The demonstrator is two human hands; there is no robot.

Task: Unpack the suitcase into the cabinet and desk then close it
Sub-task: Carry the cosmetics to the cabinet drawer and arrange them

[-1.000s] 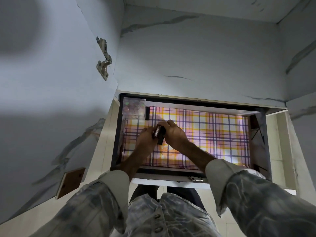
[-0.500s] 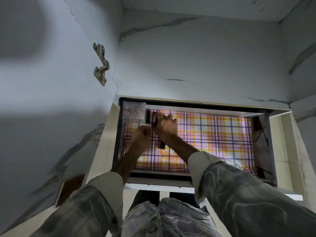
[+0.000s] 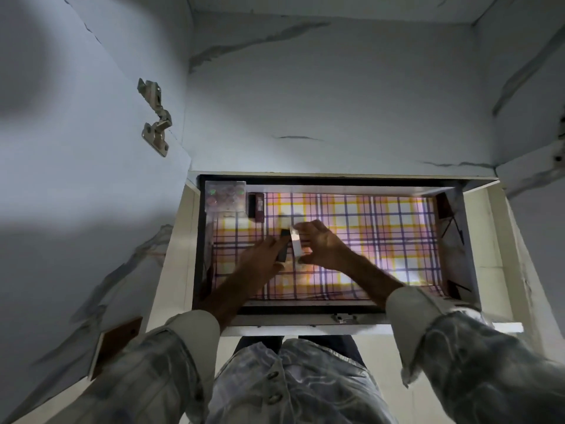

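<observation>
While both hands work over the open drawer (image 3: pixel 470 240), left hand (image 3: pixel 260 258) grips a dark box (image 3: pixel 282 249), right hand (image 3: pixel 321 243) pinches a white box (image 3: pixel 296 244). Another dark box (image 3: pixel 256 206) lies at 11 o'clock beside a clear case (image 3: pixel 225 197). Risk: loose pinch, white box could drop.

Metal hinge (image 3: pixel 155 117) on the marbled door, brown wooden piece (image 3: pixel 117 344) at lower left

Dark slim item (image 3: pixel 282 249): gripped in left hand (image 3: pixel 263 258). Pale slim box (image 3: pixel 296 246): pinched in right hand (image 3: pixel 324 246), just beside it, above the plaid-lined drawer (image 3: pixel 382 228).
</observation>
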